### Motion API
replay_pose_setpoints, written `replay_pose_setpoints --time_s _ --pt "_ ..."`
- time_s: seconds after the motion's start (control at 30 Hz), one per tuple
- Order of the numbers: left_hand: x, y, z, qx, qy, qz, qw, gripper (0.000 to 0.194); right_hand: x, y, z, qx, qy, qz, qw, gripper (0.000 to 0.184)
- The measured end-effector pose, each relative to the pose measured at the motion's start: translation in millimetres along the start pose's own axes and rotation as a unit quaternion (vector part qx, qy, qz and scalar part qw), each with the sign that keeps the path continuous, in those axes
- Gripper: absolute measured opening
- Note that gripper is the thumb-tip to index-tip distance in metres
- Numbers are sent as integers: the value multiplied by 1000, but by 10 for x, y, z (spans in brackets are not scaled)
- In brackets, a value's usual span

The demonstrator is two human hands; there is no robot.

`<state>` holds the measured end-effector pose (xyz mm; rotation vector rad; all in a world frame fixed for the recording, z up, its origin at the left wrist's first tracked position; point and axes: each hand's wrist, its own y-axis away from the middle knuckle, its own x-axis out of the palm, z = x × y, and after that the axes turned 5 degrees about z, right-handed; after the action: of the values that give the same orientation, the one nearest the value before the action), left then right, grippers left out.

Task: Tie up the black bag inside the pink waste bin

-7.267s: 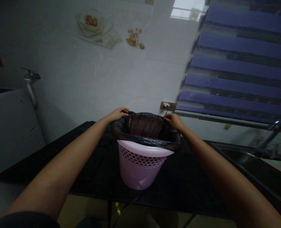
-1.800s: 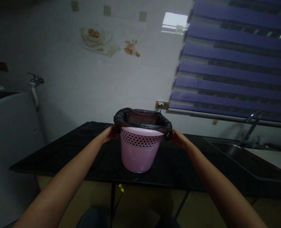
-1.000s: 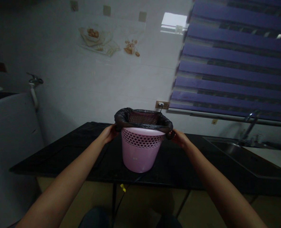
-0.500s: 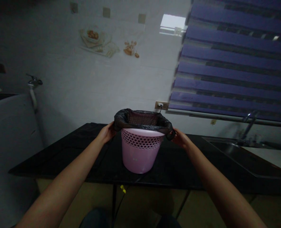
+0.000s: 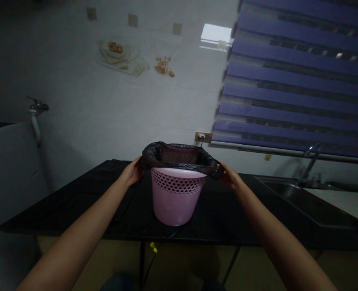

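A pink perforated waste bin (image 5: 176, 198) stands on a black counter (image 5: 76, 202). A black plastic liner bag (image 5: 179, 161) is folded over its rim. My left hand (image 5: 132, 171) grips the bag's edge at the bin's left side, fingers curled on the plastic. My right hand (image 5: 229, 176) pinches a bunched bit of the bag at the right side of the rim. Both arms reach forward from the lower corners.
A steel sink (image 5: 306, 198) with a tap (image 5: 310, 155) is set in the counter at right. A wall socket (image 5: 203, 137) with a plug sits behind the bin. Purple blinds (image 5: 294, 76) hang at upper right. A white appliance (image 5: 9, 161) stands at left.
Earlier my hands were at the back of the rim on top; now they hold the bag at the bin's sides. Over the last second the view drifted slightly; the hands kept their grip.
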<state>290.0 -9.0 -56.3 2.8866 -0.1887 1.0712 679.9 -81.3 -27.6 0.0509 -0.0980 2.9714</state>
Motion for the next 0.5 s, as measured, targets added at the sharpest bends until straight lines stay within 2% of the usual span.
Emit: replay_pose_setpoints --time_s 0.1,0.2,0.37,0.5 --pt "2 2 -1 -2 6 4 1000 16 30 62 31 39 -48 9 998 32" --pt "27 25 -15 -3 21 13 1000 18 59 118 49 66 -104 13 992 31" --pt "88 71 -56 -4 41 4 999 16 72 167 94 35 -172 -6 985 28" --pt "58 26 -83 9 49 10 999 13 76 191 181 31 -203 -12 979 24"
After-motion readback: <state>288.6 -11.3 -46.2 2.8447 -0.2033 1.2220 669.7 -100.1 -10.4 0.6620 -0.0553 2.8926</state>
